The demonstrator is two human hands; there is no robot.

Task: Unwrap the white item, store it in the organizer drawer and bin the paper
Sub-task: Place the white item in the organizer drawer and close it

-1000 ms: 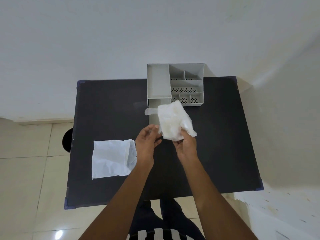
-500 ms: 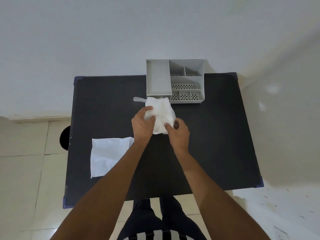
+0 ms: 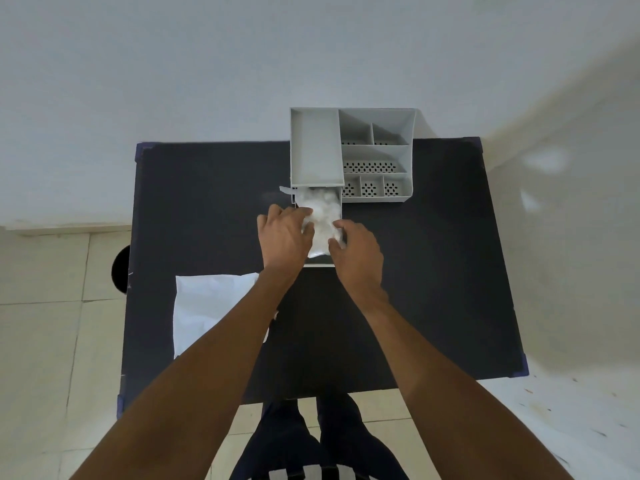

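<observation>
- Head view, nearest first: at six o'clock we see our own dark trousers and a striped hem, standing at the near edge of the black table (image 3: 433, 271).
- Our two bare forearms run up from the bottom corners toward the middle of the table.
- At about eight o'clock from the hands, the white paper (image 3: 211, 306) lies flat on the table, its right edge hidden under our left forearm.
- Our left hand (image 3: 285, 237) lies palm down, fingers curled over the left side of the white item (image 3: 322, 216), touching it.
- Our right hand (image 3: 356, 252) sits at the item's right, fingertips pinching its near right corner; both hands are closed on it.
- This white item, crinkled and shiny, lies inside the pulled-out drawer (image 3: 341, 211), filling most of it; its near end sticks out between our hands.
- A small pale tab shows at the drawer's far left corner; we cannot tell what it is.
- At twelve o'clock from the hands, the grey organizer (image 3: 315, 150) stands at the far edge of the table, against the white wall (image 3: 242, 64), with perforated compartments on its right half.
- At nine o'clock, off the table's left edge, a dark round shape (image 3: 121, 270) sits on the tiled floor.
</observation>
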